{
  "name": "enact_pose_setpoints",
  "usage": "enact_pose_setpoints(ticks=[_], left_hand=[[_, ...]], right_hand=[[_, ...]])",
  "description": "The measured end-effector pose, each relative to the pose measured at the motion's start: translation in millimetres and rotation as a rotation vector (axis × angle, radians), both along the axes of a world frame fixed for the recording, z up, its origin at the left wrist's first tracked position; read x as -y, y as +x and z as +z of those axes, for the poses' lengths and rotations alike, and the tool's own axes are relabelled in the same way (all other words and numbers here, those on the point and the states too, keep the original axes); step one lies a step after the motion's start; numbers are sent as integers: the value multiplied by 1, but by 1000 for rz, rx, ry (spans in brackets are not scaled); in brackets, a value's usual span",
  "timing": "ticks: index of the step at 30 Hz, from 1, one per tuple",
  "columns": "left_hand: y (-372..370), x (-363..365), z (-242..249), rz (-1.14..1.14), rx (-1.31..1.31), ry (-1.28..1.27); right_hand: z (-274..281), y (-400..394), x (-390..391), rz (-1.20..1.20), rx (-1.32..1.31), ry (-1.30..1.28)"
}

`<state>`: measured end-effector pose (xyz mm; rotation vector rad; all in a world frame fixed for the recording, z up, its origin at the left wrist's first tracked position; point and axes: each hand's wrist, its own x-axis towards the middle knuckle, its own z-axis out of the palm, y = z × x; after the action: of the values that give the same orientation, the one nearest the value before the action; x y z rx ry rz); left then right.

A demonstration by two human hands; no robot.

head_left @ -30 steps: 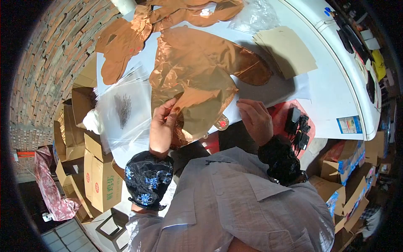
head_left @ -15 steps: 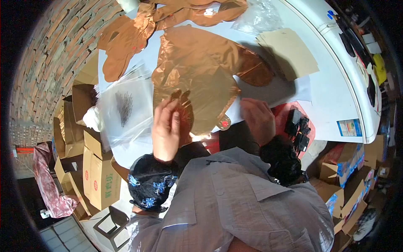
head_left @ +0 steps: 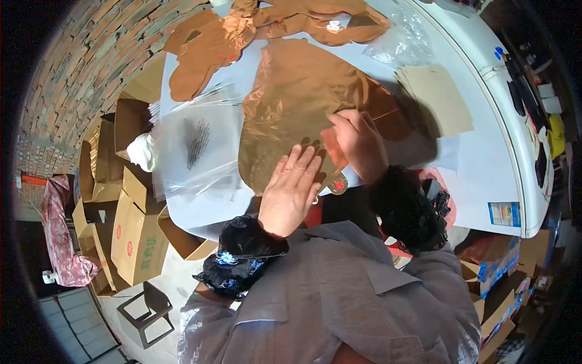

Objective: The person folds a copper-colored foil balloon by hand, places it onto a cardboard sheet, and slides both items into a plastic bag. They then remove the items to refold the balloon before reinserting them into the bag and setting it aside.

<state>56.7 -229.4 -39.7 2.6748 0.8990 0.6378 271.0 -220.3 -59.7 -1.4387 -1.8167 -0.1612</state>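
On the white desk (head_left: 473,151), near edge: copper foil balloon (head_left: 297,97) lies flat, partly folded. Left hand (head_left: 291,188) open, palm pressing the lower fold. Right hand (head_left: 357,142) beside it, fingers curled onto the foil's right part; real pinch or not, can't tell. To fold well: keep palm flat, crease outward, keep valve tab (head_left: 337,182) clear. Clear bags (head_left: 194,151) to the left.

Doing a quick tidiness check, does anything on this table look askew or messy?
The stack of clear plastic bags is fanned out unevenly and overhangs the white table's near edge. The copper foil balloon under both hands is wrinkled.
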Motion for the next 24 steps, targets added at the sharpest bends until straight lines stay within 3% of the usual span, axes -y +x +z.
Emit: enact_pose_setpoints(ticks=[12, 24], left_hand=[[-11, 4, 4, 26, 28, -29], [-45, -7, 15, 215, 146, -100]], right_hand=[[-17, -11, -37, 27, 68, -39], [-28, -9, -41, 10, 5, -105]])
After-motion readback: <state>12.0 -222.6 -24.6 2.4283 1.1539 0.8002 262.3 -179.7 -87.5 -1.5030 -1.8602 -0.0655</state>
